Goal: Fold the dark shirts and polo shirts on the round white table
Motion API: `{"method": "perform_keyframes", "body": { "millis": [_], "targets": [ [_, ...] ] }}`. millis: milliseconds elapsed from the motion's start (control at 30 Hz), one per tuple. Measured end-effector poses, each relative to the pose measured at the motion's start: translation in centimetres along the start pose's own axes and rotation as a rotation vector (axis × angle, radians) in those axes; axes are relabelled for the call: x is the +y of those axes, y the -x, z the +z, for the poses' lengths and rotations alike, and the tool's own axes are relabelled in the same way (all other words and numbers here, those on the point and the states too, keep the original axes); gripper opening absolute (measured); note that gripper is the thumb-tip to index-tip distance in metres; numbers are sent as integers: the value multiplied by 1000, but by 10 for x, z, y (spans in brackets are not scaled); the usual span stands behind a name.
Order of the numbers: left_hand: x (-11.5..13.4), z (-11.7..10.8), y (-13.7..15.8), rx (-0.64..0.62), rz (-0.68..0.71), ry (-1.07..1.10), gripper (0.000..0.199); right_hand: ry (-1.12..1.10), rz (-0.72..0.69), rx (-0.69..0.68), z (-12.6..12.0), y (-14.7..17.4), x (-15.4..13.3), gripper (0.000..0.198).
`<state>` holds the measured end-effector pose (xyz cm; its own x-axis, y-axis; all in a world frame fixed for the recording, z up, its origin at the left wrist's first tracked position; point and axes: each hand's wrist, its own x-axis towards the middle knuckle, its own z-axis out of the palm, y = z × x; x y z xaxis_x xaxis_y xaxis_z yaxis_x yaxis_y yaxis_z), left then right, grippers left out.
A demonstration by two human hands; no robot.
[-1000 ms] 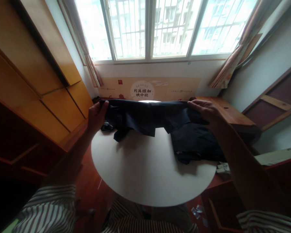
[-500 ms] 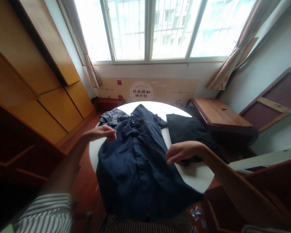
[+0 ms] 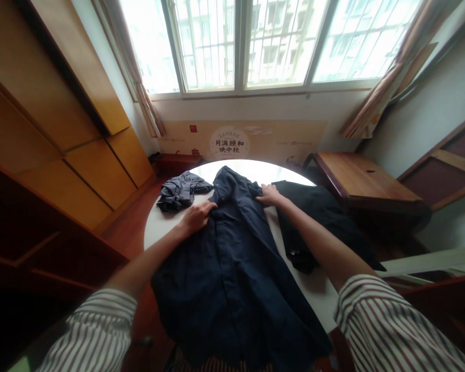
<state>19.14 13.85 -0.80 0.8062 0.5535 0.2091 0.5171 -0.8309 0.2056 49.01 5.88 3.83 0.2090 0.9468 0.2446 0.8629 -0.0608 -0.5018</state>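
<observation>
A dark navy button-front shirt [image 3: 232, 268] lies spread over a round white table [image 3: 155, 227], its collar end toward the window and its hem hanging over the near edge. My left hand [image 3: 197, 217] is closed on the shirt's left side, thumb along the cloth near the upper placket. Across from it, my right hand [image 3: 270, 195] pinches the fabric at the right sleeve by the shoulder. A crumpled grey garment [image 3: 180, 191] sits just beyond my left hand. Under and beside my right forearm lies a black folded garment [image 3: 321, 212].
A wooden side table [image 3: 366, 178] stands at the right behind the round table. Yellow-brown cabinets [image 3: 96, 175] line the left wall. Beyond the table are a printed wall banner [image 3: 279, 137] and a barred window. A pale rail [image 3: 430, 263] runs at the lower right.
Both hands have reached forward and inward to the upper part of the shirt and taken hold of it. The left side of the shirt has shifted away from the grey garment.
</observation>
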Motion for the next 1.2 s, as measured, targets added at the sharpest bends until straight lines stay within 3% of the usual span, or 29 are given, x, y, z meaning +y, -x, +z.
{"method": "perform_keyframes", "body": {
  "millis": [100, 167, 233, 333, 400, 567, 667, 733, 800, 867, 967, 1033, 1133, 1200],
  "targets": [
    [36, 4, 10, -177, 382, -127, 35, -16, 18, -30, 6, -13, 4, 36],
    [50, 4, 13, -263, 520, 14, 31, -22, 31, -45, 3, -21, 7, 35],
    [52, 0, 11, -230, 395, 285, 27, -43, 13, 16, -8, -23, 11, 35],
    [38, -8, 0, 24, -84, 609, 32, -118, -74, 208, -38, -11, 15, 37],
    [25, -11, -9, 143, -261, 668, 40, -163, -104, 249, -63, 6, 15, 39],
    [16, 0, -21, 72, -326, 717, 65, -121, -75, 130, -119, 55, 36, 46],
    [25, 13, -24, -200, -303, 768, 70, -30, 67, -186, -131, 70, 69, 46],
    [32, 20, -25, -390, -212, 774, 60, 53, 212, -395, -131, 74, 91, 40],
    [39, 23, -26, -433, -114, 751, 45, 149, 318, -490, -127, 74, 104, 33],
    [46, 21, -27, -338, -65, 728, 35, 232, 330, -449, -120, 70, 107, 33],
    [59, 8, -26, -68, -15, 640, 28, 267, 178, -165, -106, 53, 94, 46],
    [70, -4, -24, 105, 68, 528, 25, 198, 72, -51, -93, 36, 78, 57],
    [91, -17, -15, 228, 216, 307, 30, 124, 43, -117, -69, 4, 56, 77],
    [105, -18, -7, 174, 334, 183, 32, 124, 29, -209, -54, -13, 43, 79]
  ]
}}
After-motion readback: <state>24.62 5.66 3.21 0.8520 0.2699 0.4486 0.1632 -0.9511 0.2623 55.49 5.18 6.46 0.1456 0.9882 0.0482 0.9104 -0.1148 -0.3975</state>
